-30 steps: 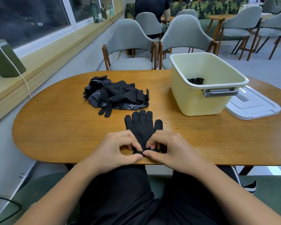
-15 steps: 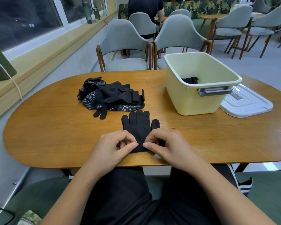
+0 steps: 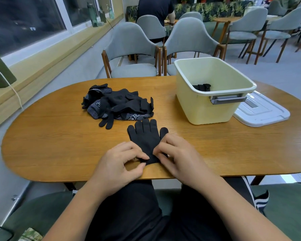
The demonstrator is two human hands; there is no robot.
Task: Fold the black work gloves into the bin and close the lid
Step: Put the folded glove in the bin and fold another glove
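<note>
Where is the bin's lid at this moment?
In the head view, the white lid lies flat on the table at the far right, right of the cream bin, which partly hides it.

The bin [image 3: 207, 108] stands on the surface [image 3: 59, 145]. Just right of it lies the lid [image 3: 264, 112], perhaps touching its base. Left of the bin sits the glove pile [image 3: 118, 105]; left and nearer, the single glove [image 3: 145, 138] lies flat. Inside the bin lies another glove [image 3: 202, 87].

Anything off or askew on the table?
Nothing damaged or spilled. Only untidy bit: the tangled heap of black knit gloves left of the cream plastic bin; white plastic lid lies flat beside it, still off.
</note>
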